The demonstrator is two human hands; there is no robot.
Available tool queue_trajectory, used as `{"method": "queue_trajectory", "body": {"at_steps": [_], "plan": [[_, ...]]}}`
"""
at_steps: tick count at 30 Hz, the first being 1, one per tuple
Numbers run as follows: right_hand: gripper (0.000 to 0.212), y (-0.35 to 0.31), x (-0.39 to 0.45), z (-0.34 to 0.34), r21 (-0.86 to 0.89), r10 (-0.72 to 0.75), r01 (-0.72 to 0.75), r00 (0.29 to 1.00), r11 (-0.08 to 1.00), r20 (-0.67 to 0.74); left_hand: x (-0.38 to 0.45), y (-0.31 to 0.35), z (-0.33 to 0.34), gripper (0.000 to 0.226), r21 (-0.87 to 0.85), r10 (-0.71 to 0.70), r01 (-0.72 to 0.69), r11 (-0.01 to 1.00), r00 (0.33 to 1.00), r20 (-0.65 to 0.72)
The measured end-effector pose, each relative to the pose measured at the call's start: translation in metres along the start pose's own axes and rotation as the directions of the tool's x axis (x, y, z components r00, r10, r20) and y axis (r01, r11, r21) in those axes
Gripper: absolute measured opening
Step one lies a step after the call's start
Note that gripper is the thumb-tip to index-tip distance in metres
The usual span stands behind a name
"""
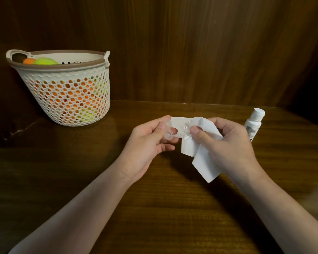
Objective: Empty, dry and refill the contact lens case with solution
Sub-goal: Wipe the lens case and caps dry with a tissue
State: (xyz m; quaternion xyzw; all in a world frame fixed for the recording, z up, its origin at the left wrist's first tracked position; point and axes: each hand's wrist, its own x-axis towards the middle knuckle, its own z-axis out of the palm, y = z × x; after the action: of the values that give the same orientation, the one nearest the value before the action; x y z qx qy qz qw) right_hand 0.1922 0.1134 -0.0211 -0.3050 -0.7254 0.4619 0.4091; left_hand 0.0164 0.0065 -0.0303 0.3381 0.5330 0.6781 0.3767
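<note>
Both hands [187, 138] raised — fingers [195, 132] pinching tissue [200, 156].

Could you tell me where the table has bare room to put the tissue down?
Bare dark wooden table lies between the forearms and between white lattice basket and left hand. Crowded: right hand, white tissue, white bottle.

White tissue [200, 153], clear lens case [168, 132], white bottle [253, 125], cream lattice basket [68, 92] brown-rimmed, dark wood-grain counter [154, 208].

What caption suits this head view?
Left hand holds clear lens case; right hand dries it with tissue.
</note>
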Motion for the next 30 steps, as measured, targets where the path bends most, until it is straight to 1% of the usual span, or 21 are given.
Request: {"method": "queue_trajectory", "body": {"at_steps": [3, 8, 14, 18, 21, 24, 26, 28, 30], "plan": [[0.014, -0.001, 0.0, 0.0, -0.01, -0.04, 0.04, 0.999, 0.999, -0.009, 0.0, 0.0, 0.0, 0.033, -0.005, -0.047, 0.047, 0.999, 0.999, 0.011], [0.018, 0.001, -0.001, 0.0, -0.045, -0.099, 0.099, 0.995, 0.994, 0.0, -0.001, 0.0, 0.001, 0.026, 0.053, -0.052, 0.049, 0.997, 0.997, 0.063], [0.013, -0.001, -0.002, 0.001, -0.097, -0.172, 0.172, 0.985, 0.98, 0.012, -0.005, -0.002, 0.001, 0.031, 0.15, -0.049, 0.026, 0.988, 0.988, 0.148], [0.016, 0.0, -0.003, 0.001, -0.148, -0.199, 0.194, 0.98, 0.97, -0.015, -0.007, 0.0, 0.003, 0.032, 0.179, -0.068, 0.039, 0.983, 0.985, 0.159], [0.021, -0.001, -0.005, 0.005, -0.242, -0.242, 0.233, 0.97, 0.942, -0.008, -0.01, 0.001, 0.004, 0.033, 0.23, -0.053, 0.017, 0.973, 0.987, 0.15], [0.014, -0.001, -0.004, 0.006, -0.31, -0.224, 0.229, 0.973, 0.923, 0.051, -0.011, 0.003, 0.006, 0.038, 0.298, -0.019, -0.017, 0.954, 0.993, 0.117], [0.009, -0.001, -0.005, 0.004, -0.267, -0.206, 0.224, 0.974, 0.937, 0.094, -0.011, 0.004, 0.006, 0.039, 0.32, -0.013, -0.023, 0.947, 0.994, 0.109], [0.014, -0.003, -0.006, 0.004, -0.211, -0.18, 0.202, 0.976, 0.956, 0.12, -0.011, 0.004, 0.007, 0.039, 0.318, -0.013, -0.022, 0.948, 0.994, 0.108], [0.017, -0.003, -0.006, 0.005, -0.237, -0.16, 0.183, 0.981, 0.954, 0.113, -0.012, 0.004, 0.008, 0.038, 0.345, -0.007, -0.028, 0.938, 0.995, 0.1]]}}
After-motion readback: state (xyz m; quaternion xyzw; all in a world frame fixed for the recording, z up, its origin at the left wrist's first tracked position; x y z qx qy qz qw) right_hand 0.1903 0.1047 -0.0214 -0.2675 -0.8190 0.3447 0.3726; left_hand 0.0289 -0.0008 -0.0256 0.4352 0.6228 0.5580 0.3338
